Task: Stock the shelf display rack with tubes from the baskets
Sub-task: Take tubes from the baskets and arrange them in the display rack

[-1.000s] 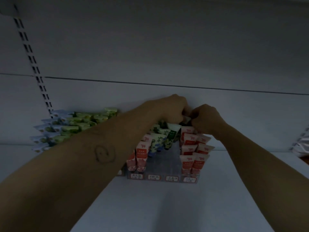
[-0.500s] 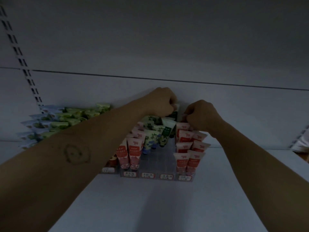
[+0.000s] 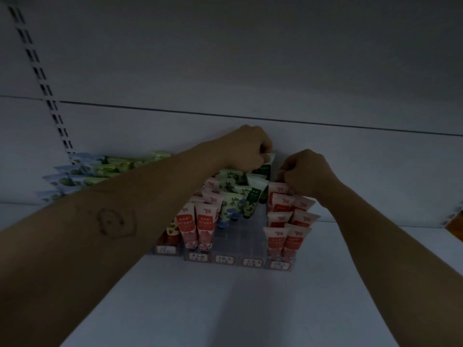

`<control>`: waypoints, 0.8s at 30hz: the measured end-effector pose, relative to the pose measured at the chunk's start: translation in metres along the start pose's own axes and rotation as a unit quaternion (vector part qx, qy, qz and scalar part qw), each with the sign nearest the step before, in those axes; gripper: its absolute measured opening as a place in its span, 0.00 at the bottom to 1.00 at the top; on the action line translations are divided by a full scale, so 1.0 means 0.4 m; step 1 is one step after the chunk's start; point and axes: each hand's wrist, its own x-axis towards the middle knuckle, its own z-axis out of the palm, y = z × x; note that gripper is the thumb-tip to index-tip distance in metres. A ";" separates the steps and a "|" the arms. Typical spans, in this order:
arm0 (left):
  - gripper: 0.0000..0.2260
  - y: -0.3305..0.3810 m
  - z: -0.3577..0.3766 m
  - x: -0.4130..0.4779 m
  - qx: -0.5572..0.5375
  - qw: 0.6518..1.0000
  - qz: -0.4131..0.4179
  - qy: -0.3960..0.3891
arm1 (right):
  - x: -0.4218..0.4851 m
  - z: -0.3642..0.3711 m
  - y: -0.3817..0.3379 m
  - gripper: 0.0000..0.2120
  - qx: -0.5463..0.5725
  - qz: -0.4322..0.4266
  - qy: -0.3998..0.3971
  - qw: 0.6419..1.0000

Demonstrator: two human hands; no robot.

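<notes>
Holding: my left hand is fisted, fingers curled round a pale tube whose edge pokes out beside them.
Steadying: my right hand curls its fingers down at the crimped top of the rearmost red tube; in this dim light I cannot tell whether they pinch it or only rest there.
Tube's place: at the very back of the rack, in my left fingers, above a dark green tube and just left of my right knuckles.
Axis: the stocked tubes stand crimp up, cap down; I judge the pale one must go in likewise, long axis near upright.
Way to go: straight down from my left fingertips, between the flower-print tubes on their left and the red column under my right fingers.
Nearer hand: the left, which has the tube; the right sits just beside, a narrow gap apart.
Rest: green packets lie stacked well left of my left forearm; price labels line the rack's front, nearer me than either hand.
</notes>
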 end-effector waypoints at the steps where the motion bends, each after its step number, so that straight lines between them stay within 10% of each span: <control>1: 0.07 -0.001 -0.001 0.002 0.001 1.000 0.001 -0.002 | 0.000 0.001 0.001 0.10 0.001 0.001 -0.001 1.000; 24: 0.08 0.038 -0.011 0.054 0.122 0.990 0.008 -0.068 | 0.001 0.009 0.002 0.10 0.001 0.014 -0.003 1.000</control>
